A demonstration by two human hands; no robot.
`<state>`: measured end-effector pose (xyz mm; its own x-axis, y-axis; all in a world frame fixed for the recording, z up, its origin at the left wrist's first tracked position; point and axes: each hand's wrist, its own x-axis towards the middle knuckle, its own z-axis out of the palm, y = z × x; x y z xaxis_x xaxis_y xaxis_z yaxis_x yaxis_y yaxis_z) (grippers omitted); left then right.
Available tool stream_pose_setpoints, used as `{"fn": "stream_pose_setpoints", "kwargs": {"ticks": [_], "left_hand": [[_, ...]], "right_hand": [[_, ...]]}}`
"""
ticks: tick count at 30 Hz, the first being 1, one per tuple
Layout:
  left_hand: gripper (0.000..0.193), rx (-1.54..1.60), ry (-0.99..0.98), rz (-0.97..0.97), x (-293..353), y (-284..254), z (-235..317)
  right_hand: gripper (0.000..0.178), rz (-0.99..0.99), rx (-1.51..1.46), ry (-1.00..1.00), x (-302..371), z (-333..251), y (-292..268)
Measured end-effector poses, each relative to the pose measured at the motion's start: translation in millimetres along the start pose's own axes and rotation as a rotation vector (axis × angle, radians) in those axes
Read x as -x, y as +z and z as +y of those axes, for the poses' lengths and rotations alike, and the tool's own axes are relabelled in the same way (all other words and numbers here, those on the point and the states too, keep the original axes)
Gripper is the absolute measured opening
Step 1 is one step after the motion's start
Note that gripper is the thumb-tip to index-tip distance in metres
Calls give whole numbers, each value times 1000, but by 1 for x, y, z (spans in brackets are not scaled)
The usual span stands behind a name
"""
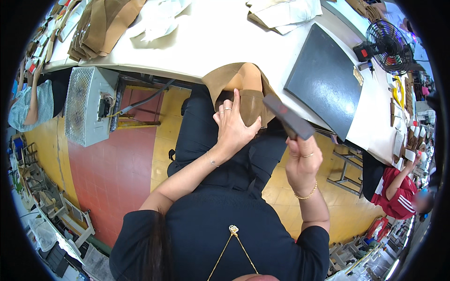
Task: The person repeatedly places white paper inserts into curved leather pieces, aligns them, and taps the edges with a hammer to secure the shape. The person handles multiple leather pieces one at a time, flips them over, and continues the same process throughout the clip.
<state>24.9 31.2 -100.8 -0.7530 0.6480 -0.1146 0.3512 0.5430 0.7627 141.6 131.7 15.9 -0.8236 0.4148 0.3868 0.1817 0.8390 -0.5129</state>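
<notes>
A hammer with a dark, blocky head [288, 117] is raised in my right hand [303, 163], whose fingers are wrapped round its short handle. The head hangs just right of a brown leather boot upper [251, 104], which lies over my lap against the table's front edge. My left hand [234, 122] grips this upper, with index finger and thumb stretched along it and the other fingers curled. The upper is bent into a curve and shows a paler tan inner side at its top. What lies under the leather is hidden.
A white-topped table [211, 37] runs ahead of me, with a dark flat slab [326, 77] on its right. Brown leather pieces [105, 28] are stacked at the left. A black fan [386, 47] stands far right. Below the table's left is a metal box [89, 105]. Co-workers sit both sides.
</notes>
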Motion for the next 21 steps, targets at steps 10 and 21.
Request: {"fn": "stream_pose_setpoints", "kwargs": {"ticks": [10, 21], "left_hand": [[106, 0, 68, 72, 1, 8, -6], [109, -17, 150, 161, 6, 17, -18]], "right_hand": [[54, -94, 92, -28, 18, 2, 8], [55, -208, 119, 3, 32, 6, 14]]}}
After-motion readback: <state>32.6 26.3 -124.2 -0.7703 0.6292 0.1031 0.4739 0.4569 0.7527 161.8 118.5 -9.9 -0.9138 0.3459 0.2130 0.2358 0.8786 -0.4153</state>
